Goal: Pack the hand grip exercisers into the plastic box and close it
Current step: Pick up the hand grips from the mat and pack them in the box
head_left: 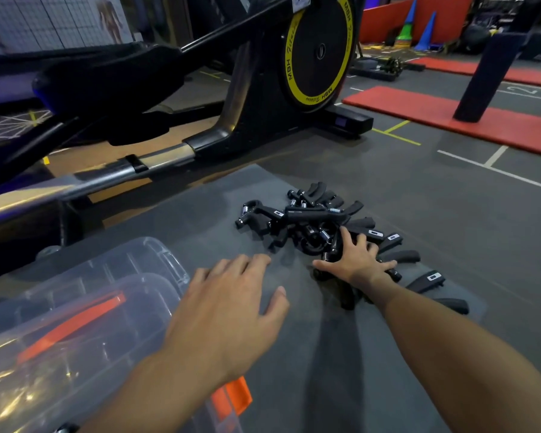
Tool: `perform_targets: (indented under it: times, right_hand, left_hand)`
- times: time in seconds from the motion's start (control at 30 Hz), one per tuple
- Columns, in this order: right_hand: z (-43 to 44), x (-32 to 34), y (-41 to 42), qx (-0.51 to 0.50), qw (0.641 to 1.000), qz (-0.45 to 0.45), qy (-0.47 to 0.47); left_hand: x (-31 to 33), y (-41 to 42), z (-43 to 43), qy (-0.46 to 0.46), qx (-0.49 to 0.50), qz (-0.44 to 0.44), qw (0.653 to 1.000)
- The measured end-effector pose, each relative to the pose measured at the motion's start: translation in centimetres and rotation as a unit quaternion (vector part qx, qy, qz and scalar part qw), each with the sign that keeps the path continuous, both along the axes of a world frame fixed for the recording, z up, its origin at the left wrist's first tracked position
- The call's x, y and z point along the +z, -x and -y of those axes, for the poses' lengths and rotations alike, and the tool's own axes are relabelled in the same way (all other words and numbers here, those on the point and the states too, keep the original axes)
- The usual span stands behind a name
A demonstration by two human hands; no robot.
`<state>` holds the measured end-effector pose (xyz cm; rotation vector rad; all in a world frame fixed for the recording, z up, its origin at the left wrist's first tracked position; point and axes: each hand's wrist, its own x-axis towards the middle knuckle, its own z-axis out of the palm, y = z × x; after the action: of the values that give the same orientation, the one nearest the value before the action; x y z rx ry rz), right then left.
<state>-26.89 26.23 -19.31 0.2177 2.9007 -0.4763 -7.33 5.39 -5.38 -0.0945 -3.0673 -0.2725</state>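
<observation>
Fingers [353,245] on exercisers [310,214] near "MBH" flywheel [320,50]

I see the hand grip exercisers [313,220] heaped in a tangled black pile on the grey mat, springs and white-labelled handles showing, a few strays trailing off toward the lower right. The plastic box [85,310] sits at lower left, clear with orange clasps, apart from the pile.

You have one tangled pile of hand grip exercisers [319,220] under and beyond your right fingers [345,239], too overlapped to count exactly, and one clear plastic box [75,307] beside your left fingers [247,260].
</observation>
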Motion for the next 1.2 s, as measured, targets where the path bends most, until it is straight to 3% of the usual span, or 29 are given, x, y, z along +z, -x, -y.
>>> perform_targets:
  times: [0.23, 0.43, 0.77, 1.2]
  right_hand:
    - [0.2, -0.8, 0.0, -0.03, 0.999, -0.031, 0.006]
    - [0.5, -0.3, 0.6, -0.03, 0.999, 0.027, -0.008]
    - [0.4, -0.3, -2.2, 0.061, 0.997, 0.027, -0.026]
    - [4.9, -0.3, -11.8, 0.152, 0.988, 0.029, -0.013]
  left_hand:
    - [0.1, -0.1, 0.0, -0.006, -0.002, -0.002, 1.0]
    - [0.2, -0.2, 0.0, -0.01, 0.001, 0.001, 1.0]
    - [0.6, -0.4, -0.1, -0.046, 0.011, 0.006, 0.999]
    - [0.9, -0.4, -0.4, -0.037, 0.014, 0.011, 0.999]
